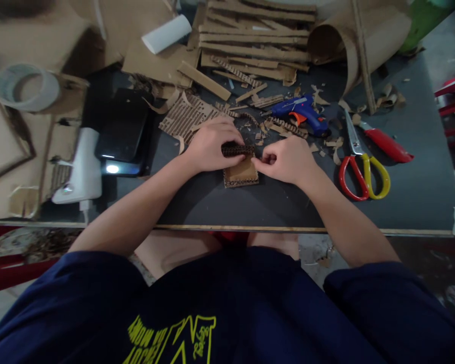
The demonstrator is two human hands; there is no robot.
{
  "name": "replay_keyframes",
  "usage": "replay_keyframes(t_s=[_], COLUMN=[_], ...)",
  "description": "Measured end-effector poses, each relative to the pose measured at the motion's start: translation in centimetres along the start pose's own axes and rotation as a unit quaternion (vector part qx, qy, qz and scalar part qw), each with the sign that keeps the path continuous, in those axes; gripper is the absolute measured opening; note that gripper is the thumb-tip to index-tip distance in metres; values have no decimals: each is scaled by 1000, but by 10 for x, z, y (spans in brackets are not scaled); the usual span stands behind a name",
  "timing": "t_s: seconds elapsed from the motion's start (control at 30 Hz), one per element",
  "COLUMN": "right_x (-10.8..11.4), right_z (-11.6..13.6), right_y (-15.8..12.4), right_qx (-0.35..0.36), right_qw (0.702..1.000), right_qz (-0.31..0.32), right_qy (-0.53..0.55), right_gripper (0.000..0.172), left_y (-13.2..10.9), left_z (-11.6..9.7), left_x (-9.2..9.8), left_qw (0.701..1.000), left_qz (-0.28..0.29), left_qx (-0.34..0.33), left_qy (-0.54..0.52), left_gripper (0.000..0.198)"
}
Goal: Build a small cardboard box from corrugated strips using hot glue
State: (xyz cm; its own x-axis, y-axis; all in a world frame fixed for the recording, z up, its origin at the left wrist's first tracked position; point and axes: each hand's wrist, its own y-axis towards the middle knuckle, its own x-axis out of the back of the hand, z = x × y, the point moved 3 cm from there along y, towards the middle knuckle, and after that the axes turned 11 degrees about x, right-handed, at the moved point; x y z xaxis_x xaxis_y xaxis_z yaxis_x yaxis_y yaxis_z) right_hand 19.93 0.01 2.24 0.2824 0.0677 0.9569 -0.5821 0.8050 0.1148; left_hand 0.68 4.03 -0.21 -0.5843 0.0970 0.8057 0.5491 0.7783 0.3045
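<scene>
A small cardboard box piece with corrugated edges lies on the dark table before me. My left hand is closed on a dark corrugated strip along its far side, thumb in front and fingers behind. At the piece's right edge, my right hand has its thumb and index finger pinched together, touching the corner. Whether something small sits between those fingertips I cannot make out. Just beyond the left hand is a ribbed cardboard sheet. A blue glue gun with an orange trigger rests past my right hand.
Scissors with red and yellow handles and a red-handled cutter lie at right. Stacked cardboard strips and a cardboard tube are at the back. Leftward are a tape roll, a black device and a white power bank.
</scene>
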Motion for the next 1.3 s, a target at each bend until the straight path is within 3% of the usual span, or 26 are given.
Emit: replay_keyframes(t_s=[0.07, 0.37, 0.53, 0.67, 0.87, 1.0, 1.17, 1.23, 1.3], right_x=[-2, -7, -3, 9, 12, 17, 31, 27, 20], right_z=[2, 2, 1, -1, -2, -9, -51, -69, -82], right_y=[1, 1, 0, -3, -4, -5, -11, -10, -8], right_qx=[-3, -12, -12, -54, -98, -120, -202, -238, -289], right_qw=[1000, 1000, 999, 992, 984, 982, 932, 922, 925], right_qz=[27, 20, -42, -112, -150, -144, -258, -249, -197], right_qy=[11, 5, 18, 4, -25, -38, -157, -177, -149], right_gripper=[39, 33, 28, 31, 35, 47, 43, 48, 54], left_y=[0, -2, -8, -9, -3, -2, -3, -4, -4], left_z=[0, 1, 7, 9, 2, 3, 4, -2, -7], left_x=[0, 7, 15, 18, 5, 1, 8, 10, 9], left_qw=[1000, 998, 987, 978, 978, 966, 971, 983, 989], left_qz=[4, -27, -110, -160, -54, -48, -43, -11, 17], left_qx=[4, 50, 113, 130, 143, 163, 157, 119, 90], left_qy=[-1, -11, -1, -16, -141, -196, -177, -138, -115], left_gripper=[30, 44, 57, 65, 65, 60, 55, 56, 57])
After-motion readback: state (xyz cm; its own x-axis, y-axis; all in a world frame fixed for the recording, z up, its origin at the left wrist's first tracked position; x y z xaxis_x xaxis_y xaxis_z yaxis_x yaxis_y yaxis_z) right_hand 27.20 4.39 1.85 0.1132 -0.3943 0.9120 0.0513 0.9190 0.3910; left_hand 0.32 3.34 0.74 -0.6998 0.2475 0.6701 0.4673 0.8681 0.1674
